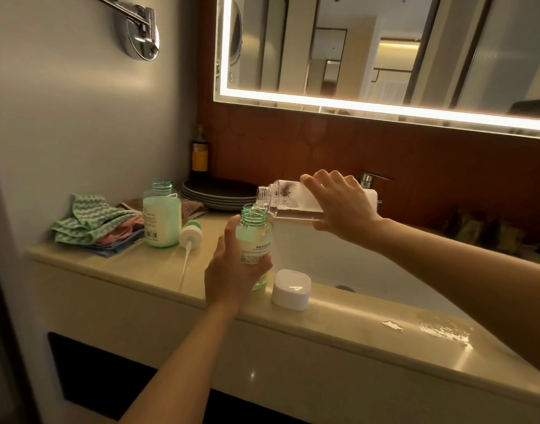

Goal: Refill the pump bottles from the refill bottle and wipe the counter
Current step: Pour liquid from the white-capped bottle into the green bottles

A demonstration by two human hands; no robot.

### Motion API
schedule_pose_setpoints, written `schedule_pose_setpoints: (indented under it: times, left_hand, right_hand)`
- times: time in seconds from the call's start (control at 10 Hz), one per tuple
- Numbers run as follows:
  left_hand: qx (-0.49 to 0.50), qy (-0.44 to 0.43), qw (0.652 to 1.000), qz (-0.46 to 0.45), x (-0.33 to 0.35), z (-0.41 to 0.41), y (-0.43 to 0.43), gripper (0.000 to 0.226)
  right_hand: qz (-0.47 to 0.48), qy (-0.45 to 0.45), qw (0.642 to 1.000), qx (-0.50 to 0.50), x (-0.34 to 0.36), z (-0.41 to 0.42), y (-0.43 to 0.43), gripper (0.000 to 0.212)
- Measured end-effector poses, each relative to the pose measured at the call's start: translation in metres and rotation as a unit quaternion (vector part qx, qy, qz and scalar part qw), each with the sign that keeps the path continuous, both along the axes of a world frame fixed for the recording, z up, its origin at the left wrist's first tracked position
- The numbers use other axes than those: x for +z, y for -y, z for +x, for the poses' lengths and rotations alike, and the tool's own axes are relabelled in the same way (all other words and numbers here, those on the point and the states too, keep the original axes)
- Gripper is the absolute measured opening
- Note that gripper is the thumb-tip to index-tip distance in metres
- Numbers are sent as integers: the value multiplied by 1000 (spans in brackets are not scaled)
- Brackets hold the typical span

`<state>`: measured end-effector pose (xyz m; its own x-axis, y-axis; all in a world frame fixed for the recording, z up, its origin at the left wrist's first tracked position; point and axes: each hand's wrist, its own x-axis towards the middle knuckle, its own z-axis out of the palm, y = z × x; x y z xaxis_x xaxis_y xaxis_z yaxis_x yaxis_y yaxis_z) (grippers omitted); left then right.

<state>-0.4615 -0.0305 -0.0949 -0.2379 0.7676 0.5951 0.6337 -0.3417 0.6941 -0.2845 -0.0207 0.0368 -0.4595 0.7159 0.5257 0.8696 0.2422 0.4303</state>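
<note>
Beige stone counter [134, 270] with a white basin [339, 258] sunk into its right part; folded cloths [94, 224] lie far left.

The right hand [342, 203], fingers clamped round the body, tips the clear refill bottle [288, 200] leftward. Its mouth is directly over the open neck of the near green pump bottle [255, 240], and clear liquid appears to run in.

The left hand [229, 270] wraps fingers and thumb round this bottle, upright at the near counter edge.

A second green pump bottle [161, 218] stands uncapped at left, its pump head [190, 233] lying beside it. A white cap [291, 289] sits just right of the held bottle.

A wet patch [443, 328] at near right awaits wiping.

Good practice: keep the mouths aligned, tilt gradually, and stop below the threads.
</note>
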Motion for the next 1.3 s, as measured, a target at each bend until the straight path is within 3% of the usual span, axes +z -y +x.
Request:
schedule_pose_setpoints:
  times: [1.3]
  left_hand:
    - [-1, -6, 1000, 4, 0, 0, 0, 91]
  right_hand:
    - [-1, 16, 1000, -3, 3, -1, 2, 75]
